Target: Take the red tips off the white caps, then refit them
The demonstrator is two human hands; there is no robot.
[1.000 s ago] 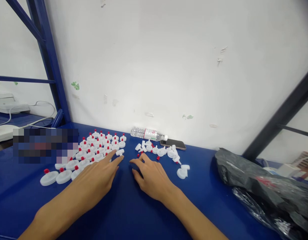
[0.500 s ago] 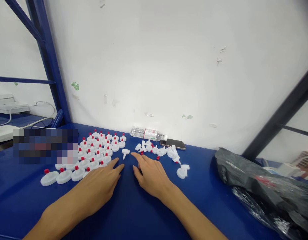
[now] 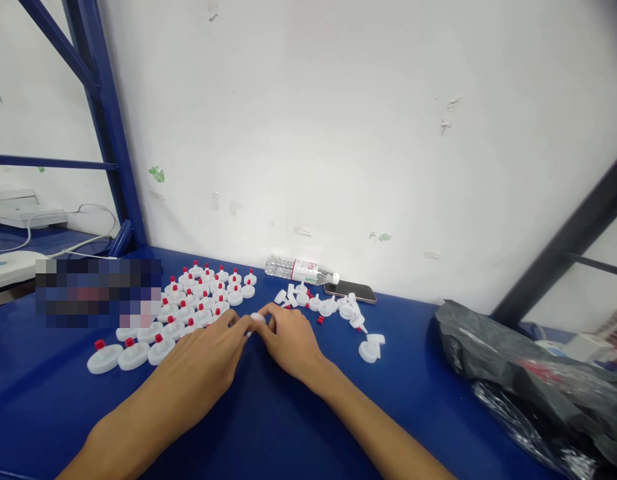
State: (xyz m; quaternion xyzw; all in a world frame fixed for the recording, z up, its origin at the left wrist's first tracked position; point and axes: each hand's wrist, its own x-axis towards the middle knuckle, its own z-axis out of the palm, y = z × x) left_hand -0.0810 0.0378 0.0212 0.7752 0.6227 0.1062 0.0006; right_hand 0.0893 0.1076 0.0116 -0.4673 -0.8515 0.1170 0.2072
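Note:
My left hand (image 3: 215,353) and my right hand (image 3: 292,341) meet over the table, fingertips together on a small white nozzle cap (image 3: 257,318). Both hands are closed in a pinch on it, and the fingers cover much of the cap. Left of my left hand stand several white caps with red tips (image 3: 133,353), set upright in rows. Beyond my right hand lies a loose heap of white nozzle caps (image 3: 327,307) without red tips. Small red tips (image 3: 321,320) are scattered among them.
A clear plastic bottle (image 3: 303,271) lies against the wall, beside a phone (image 3: 351,291). Grey plastic bags (image 3: 528,373) bulge at the right. A blue metal post (image 3: 111,127) rises at the left, near white equipment (image 3: 18,263) with cables. A pixelated patch hides part of the left side.
The white nozzle cap, lying loose on the table before, is now off it between my fingertips. My hands have come together, and the view has shifted slightly.

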